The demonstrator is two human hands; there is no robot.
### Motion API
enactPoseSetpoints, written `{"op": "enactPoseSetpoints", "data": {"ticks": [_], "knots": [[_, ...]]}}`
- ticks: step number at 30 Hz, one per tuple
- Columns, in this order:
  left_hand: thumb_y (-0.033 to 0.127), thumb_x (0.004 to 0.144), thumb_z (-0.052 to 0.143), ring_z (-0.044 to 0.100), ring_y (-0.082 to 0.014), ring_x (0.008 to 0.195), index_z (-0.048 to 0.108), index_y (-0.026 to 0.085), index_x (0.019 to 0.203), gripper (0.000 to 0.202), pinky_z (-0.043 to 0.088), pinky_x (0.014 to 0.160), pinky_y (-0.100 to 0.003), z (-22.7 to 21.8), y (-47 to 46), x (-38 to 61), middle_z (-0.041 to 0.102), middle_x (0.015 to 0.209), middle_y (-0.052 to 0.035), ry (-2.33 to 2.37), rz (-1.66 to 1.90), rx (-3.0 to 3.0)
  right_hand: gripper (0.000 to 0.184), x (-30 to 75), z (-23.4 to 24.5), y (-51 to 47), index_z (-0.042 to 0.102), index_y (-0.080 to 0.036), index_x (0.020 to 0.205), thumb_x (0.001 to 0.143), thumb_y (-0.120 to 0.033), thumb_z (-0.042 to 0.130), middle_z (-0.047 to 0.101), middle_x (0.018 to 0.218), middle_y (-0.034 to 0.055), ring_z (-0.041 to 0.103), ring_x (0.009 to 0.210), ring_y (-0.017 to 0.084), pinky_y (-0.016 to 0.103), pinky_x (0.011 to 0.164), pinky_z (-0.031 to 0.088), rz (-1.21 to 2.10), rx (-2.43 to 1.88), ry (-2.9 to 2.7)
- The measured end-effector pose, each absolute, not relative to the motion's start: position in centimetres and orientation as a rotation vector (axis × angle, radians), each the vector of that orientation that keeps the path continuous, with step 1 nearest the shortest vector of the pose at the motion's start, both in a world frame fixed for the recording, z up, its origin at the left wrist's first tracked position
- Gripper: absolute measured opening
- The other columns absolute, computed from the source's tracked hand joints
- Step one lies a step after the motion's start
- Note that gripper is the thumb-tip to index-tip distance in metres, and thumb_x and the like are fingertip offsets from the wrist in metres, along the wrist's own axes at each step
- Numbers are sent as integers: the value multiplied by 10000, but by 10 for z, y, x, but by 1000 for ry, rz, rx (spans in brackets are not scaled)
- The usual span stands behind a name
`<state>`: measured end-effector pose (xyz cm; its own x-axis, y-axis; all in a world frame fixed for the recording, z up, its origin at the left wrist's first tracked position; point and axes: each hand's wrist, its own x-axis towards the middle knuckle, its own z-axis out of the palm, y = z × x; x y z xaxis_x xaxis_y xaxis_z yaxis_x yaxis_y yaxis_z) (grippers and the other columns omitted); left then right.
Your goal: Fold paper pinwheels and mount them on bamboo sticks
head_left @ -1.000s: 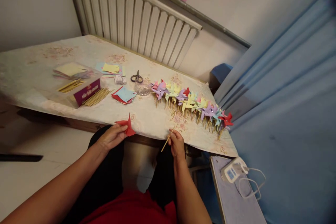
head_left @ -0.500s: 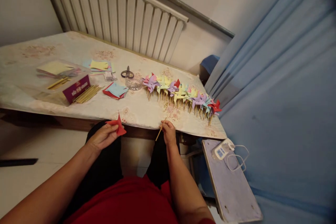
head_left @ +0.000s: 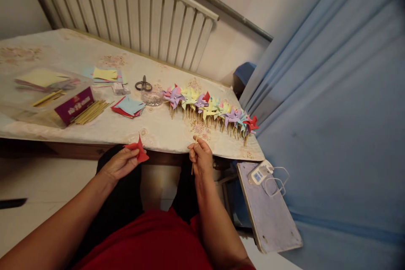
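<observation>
My left hand is closed on a folded red paper pinwheel head, held just below the table's front edge. My right hand pinches a thin wooden stick, which stands nearly upright in my fingers. Both hands hover over my lap, a short way apart. On the table behind them lies a row of finished paper pinwheels in pink, purple, yellow, green and red, on sticks.
Loose wooden sticks lie by a purple box. Coloured paper squares, scissors, a small glass dish and paper stacks sit behind. A radiator lines the wall. A blue curtain hangs at right, beside a board with a white device.
The stick in my right hand has turned from slanted to nearly upright. The view has shifted, so everything sits further left and higher in the picture. My left hand keeps its hold on the red paper.
</observation>
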<state>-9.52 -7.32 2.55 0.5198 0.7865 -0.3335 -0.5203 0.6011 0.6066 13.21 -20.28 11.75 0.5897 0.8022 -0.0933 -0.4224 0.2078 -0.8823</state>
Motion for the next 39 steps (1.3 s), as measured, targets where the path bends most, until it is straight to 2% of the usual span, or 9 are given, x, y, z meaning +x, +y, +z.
{"op": "enactPoseSetpoints", "data": {"ticks": [3,9,16,22,39], "knots": [[-67,669,725,711,-174,656,721,71,804,194,626,708,-295,24,-72,-95,744,738,-96,640,813,478,427,126,133,-208,642,-136,1054,647,-251,695,646,597,-45,362,385,41,181,371,161,894,-1071,-391],[-45,631,766,715,-185,665,720,83,772,196,631,704,-307,23,-71,-97,745,732,-97,633,821,489,335,116,153,-213,663,-139,938,621,-239,702,642,606,-35,439,433,57,180,394,232,874,-1040,-375],[-85,628,718,705,-163,658,703,91,777,231,625,708,-283,27,-72,-95,733,727,-73,670,834,450,215,112,159,-216,641,-155,840,665,-272,689,604,576,-52,359,383,36,185,374,162,804,-1075,-415],[-88,665,676,699,-156,659,697,86,786,213,620,713,-276,30,-73,-96,725,725,-72,714,834,450,211,111,161,-220,614,-168,791,691,-335,694,573,542,-69,307,352,27,191,367,141,804,-1094,-448],[-99,684,643,692,-148,656,697,90,765,213,613,709,-270,33,-76,-97,729,720,-71,716,833,459,196,111,154,-224,596,-177,764,773,-358,673,508,513,-85,269,355,25,196,377,154,802,-1143,-506]]}}
